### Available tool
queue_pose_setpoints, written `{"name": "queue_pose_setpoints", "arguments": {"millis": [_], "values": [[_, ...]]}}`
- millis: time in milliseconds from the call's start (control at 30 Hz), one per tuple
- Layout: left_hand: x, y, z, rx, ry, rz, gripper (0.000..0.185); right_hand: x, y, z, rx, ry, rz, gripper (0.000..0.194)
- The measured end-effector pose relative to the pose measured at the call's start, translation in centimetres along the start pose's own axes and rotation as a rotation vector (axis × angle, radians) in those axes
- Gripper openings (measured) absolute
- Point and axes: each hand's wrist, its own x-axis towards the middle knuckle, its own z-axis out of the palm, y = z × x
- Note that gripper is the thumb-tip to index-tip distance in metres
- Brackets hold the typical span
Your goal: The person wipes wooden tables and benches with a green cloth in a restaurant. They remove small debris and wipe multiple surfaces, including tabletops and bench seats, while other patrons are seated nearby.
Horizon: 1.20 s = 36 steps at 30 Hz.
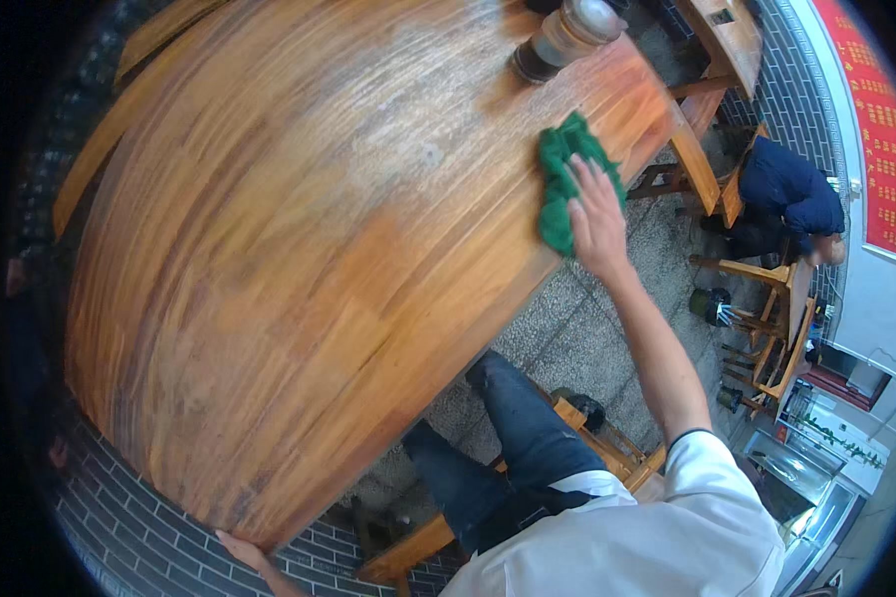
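Observation:
My right hand (pixel 597 216) lies flat on a bunched green cloth (pixel 560 224), pressing it against the wooden tabletop (pixel 328 246) close to its near right edge. Its fingers are slightly spread over the cloth. At the lower left, my left hand (pixel 243 551) rests at the table's corner beside the brick wall, with no object seen in it; its fingers are partly hidden by the corner. Beyond the cloth, near the far right end of the table, stands a clear container (pixel 560 45) with dark contents in its lower part.
Wooden benches (pixel 411 548) stand along both sides of the table. A person in dark blue (pixel 788 186) sits bent forward at another table on the right. Small bins with dark liners (pixel 709 304) stand on the floor. A grey brick wall (pixel 157 537) borders the table's left end.

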Motion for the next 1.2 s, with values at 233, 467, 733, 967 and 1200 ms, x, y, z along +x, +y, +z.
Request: {"name": "queue_pose_setpoints", "arguments": {"millis": [233,467,733,967,1200], "values": [[-0.2,0.1,-0.2,0.076,0.028,0.084,0.07,-2.6,-5.3,2.8,0.179,0.217,0.196,0.044],[-1.9,1.9,0.8,0.011,0.009,0.054,0.066,-12.4,-27.8,4.1,0.219,-0.161,0.134,0.05],[-1.4,1.7,1.0,0.02,-0.02,0.097,0.065,-18.7,-37.8,4.9,0.567,-0.155,-0.443,0.05],[-0.4,0.7,1.0,0.316,0.095,-0.027,0.074,-13.4,-24.3,3.8,0.386,-0.176,-0.409,0.052],[-8.2,23.6,8.3,0.755,0.278,0.421,0.058,-8.0,-14.9,0.9,0.428,-0.271,-0.412,0.057]]}}
